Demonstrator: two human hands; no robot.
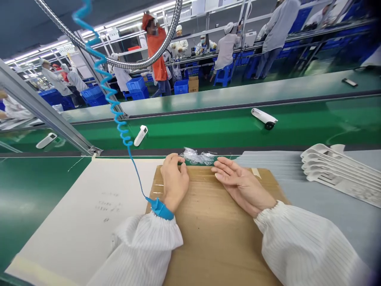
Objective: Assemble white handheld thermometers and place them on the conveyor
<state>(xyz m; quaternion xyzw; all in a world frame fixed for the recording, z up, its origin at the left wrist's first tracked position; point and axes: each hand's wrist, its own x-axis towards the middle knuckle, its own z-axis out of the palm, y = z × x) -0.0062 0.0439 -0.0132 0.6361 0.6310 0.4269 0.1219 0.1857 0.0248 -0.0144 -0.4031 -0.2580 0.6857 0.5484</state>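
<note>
My left hand (175, 178) hovers over the far left part of a brown cardboard sheet (214, 230), its fingers loosely curved and apart, holding nothing. A blue wrist strap (161, 209) with a coiled blue cord circles that wrist. Over the sheet's far right part, my right hand (241, 182) has its fingers stretched out and its palm turned inward, with nothing in it. Between the two hands, at the sheet's far edge, lies a small heap of crumpled clear plastic film (199, 156). The fingertips of both hands are close to it; whether they touch it I cannot tell.
Stacked white plastic parts (342, 171) lie on grey foam sheets (285, 186) at right. White paper (119, 198) covers the left side. Beyond runs a green conveyor belt (193, 131) bearing several white devices (263, 117). The coiled blue cord (111, 93) hangs at left. Co-workers are further back.
</note>
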